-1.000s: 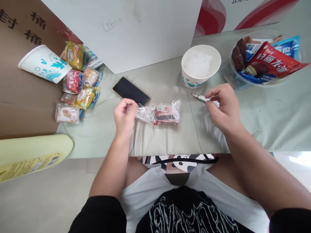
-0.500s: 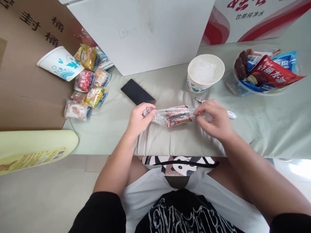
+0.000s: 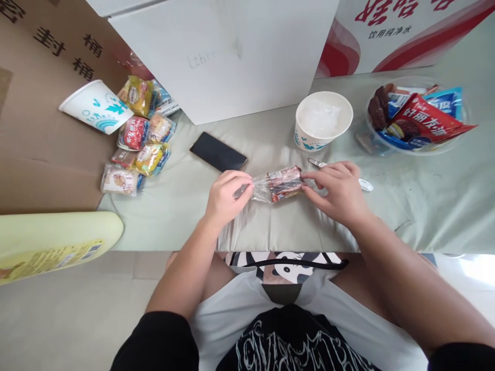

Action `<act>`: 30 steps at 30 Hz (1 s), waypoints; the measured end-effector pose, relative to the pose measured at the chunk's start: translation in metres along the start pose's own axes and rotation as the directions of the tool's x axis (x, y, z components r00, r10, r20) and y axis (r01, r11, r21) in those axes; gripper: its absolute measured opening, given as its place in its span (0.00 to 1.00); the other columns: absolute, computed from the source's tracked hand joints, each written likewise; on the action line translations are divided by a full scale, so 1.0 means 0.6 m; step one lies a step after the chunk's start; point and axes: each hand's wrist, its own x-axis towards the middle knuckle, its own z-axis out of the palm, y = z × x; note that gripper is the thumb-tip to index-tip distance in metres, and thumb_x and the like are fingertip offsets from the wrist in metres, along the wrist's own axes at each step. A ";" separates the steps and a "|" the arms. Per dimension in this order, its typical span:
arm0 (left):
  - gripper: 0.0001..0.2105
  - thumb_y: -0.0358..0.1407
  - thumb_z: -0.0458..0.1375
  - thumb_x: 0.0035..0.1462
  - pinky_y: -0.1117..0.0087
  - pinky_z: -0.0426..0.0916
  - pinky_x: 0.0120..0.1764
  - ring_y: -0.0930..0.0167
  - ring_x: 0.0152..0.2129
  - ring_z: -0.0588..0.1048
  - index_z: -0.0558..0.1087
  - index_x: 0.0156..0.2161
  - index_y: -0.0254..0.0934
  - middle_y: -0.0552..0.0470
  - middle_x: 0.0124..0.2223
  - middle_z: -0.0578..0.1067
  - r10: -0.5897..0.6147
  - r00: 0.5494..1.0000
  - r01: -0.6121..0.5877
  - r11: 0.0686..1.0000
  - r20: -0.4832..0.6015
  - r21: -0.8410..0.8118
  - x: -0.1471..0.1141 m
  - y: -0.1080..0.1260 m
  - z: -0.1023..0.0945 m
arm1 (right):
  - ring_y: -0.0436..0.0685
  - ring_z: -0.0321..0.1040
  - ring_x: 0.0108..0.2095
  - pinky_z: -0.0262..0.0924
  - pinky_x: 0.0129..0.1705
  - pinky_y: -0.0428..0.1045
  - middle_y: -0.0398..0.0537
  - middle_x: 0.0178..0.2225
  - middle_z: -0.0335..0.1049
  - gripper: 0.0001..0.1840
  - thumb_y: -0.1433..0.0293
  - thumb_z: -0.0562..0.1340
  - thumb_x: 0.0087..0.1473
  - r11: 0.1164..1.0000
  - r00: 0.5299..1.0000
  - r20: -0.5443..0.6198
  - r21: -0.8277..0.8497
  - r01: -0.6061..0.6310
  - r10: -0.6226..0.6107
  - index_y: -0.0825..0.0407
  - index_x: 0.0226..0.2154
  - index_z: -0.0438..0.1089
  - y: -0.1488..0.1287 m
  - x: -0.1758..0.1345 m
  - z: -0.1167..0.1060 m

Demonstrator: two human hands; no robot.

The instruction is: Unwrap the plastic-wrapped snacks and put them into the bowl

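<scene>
Just above the table's front part lies a small red snack packet [image 3: 285,183] inside clear plastic wrap [image 3: 261,189]. My left hand [image 3: 229,200] pinches the gathered left end of the wrap. At the packet's right end, the thumb and fingertips of my right hand [image 3: 335,190] are closed on the wrapped packet's edge. Behind the right hand lie a metal-ended tool [image 3: 316,163] and its white end [image 3: 365,185], the middle hidden by the hand. A dark phone [image 3: 218,151] rests behind my left hand.
A paper cup [image 3: 324,121] with clear plastic inside stands behind the packet. A clear bowl [image 3: 444,150] of snacks is at right. Several wrapped snacks [image 3: 152,158], a tilted paper cup [image 3: 96,107] and a yellow bag-like package [image 3: 58,242] are left. A white box [image 3: 232,62] stands behind.
My right hand has moved left along the wrap, from its stretched right end to the packet itself. My left hand keeps hold of the other end. The view has shifted slightly.
</scene>
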 end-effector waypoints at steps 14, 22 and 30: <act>0.09 0.34 0.64 0.52 0.75 0.68 0.25 0.75 0.22 0.77 0.77 0.40 0.39 0.52 0.38 0.85 -0.007 0.267 0.540 0.829 0.964 -0.144 -0.016 0.066 -0.034 | 0.53 0.68 0.27 0.59 0.37 0.51 0.42 0.24 0.74 0.12 0.73 0.55 0.64 0.878 0.865 0.165 0.168 0.448 -0.474 0.50 0.31 0.71 -0.071 -0.013 -0.041; 0.08 0.40 0.65 0.56 0.68 0.70 0.31 0.72 0.24 0.73 0.70 0.34 0.41 0.55 0.28 0.74 -0.050 0.995 0.023 0.954 -0.083 -0.298 -0.023 0.063 -0.001 | 0.53 0.70 0.28 0.55 0.38 0.53 0.43 0.27 0.75 0.16 0.69 0.55 0.68 0.938 0.872 0.355 0.044 0.344 -0.336 0.51 0.29 0.71 -0.081 -0.033 -0.066; 0.14 0.43 0.61 0.64 0.62 0.71 0.46 0.63 0.42 0.78 0.73 0.50 0.38 0.44 0.46 0.80 -0.229 0.925 0.243 0.970 0.304 -0.007 -0.009 0.030 0.042 | 0.60 0.72 0.39 0.61 0.39 0.55 0.51 0.39 0.79 0.14 0.68 0.57 0.67 0.975 0.971 0.222 -0.180 0.126 -0.085 0.50 0.33 0.77 -0.100 -0.048 -0.041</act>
